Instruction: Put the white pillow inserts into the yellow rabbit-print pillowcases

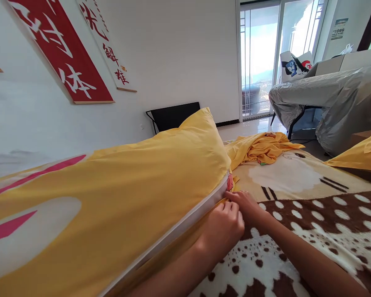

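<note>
A big, plump yellow pillow [160,165] in a cover with white and pink shapes fills the left and middle of the view. Along its lower side runs a white strip [185,216] that looks like a zipper. My left hand [225,218] is closed at the near right end of this edge, its fingertips turned out of sight. Just beyond it, my right hand [244,202] pinches the cover's edge at the corner. A small pink patterned bit of cloth [230,182] shows there. What exactly lies between the fingers is hidden.
Beneath is a brown and cream patterned blanket [297,227]. A crumpled yellow cloth [262,146] lies behind the pillow, and more yellow fabric [361,150] is at right. A plastic-covered table [321,90] with boxes stands near the glass door [259,62]. A black chair back [176,115] is by the wall.
</note>
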Action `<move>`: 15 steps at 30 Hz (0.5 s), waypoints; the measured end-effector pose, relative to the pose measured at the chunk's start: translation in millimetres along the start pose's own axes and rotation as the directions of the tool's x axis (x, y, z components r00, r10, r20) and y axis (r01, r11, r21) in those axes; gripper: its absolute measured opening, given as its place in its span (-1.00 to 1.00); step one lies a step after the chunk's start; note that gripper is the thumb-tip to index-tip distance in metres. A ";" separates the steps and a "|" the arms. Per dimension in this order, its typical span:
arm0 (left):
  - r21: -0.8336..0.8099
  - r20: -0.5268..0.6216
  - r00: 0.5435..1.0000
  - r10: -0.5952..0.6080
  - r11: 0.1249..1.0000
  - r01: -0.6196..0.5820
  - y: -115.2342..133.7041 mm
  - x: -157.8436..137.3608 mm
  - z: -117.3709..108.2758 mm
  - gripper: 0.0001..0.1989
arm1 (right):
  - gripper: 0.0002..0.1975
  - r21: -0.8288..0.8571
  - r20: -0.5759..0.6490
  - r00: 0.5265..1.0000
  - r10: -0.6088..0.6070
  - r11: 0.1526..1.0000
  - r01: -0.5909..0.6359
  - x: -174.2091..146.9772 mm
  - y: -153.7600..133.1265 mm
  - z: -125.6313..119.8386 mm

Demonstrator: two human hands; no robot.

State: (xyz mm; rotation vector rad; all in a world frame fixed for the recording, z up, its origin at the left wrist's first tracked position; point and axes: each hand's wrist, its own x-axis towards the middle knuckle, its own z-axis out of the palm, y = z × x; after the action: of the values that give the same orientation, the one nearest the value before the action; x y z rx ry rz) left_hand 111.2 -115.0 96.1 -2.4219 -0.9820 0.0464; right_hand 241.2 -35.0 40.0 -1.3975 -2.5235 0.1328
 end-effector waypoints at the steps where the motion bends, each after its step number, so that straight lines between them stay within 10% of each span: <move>1: 0.004 0.027 0.999 -0.017 1.000 0.017 -2.5 22.3 4.5 -0.76 | -0.83 -0.006 0.011 1.000 0.012 1.000 -0.012 0.1 3.4 -0.5; 9: -0.049 0.296 0.930 0.218 0.976 -0.213 -56.0 55.9 31.8 -0.71 | -0.81 0.000 0.040 0.999 -0.021 1.000 0.021 5.1 18.6 -0.1; 15: -0.067 0.340 0.924 0.176 0.984 -0.163 -45.8 93.7 81.3 -0.50 | -0.81 -0.017 0.008 1.000 -0.029 0.999 0.029 3.0 18.6 -7.3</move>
State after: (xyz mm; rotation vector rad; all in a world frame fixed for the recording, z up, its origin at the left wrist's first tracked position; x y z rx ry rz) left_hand 133.1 11.1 62.6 -2.5814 -0.9192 0.5356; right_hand 256.9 -22.8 43.8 -1.3687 -2.5564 0.1117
